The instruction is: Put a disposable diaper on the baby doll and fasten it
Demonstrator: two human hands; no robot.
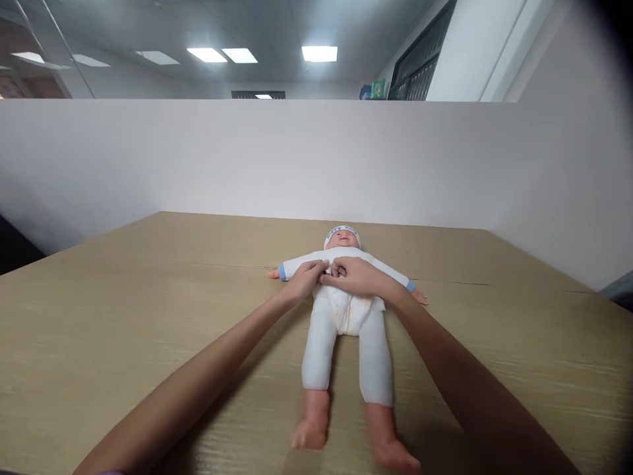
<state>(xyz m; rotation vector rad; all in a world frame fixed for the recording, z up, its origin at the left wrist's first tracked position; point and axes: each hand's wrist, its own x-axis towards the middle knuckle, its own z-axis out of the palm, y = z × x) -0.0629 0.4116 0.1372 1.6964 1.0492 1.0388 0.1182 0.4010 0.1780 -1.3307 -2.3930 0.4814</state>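
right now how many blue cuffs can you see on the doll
2. One blue cuff ends the sleeve at the picture's left of the doll; the other blue cuff ends the sleeve at the picture's right. No sign of any hidden.

The doll [350,322] wears white clothes [319,349] with blue cuffs [282,272] and a blue-lettered white hat [342,229].
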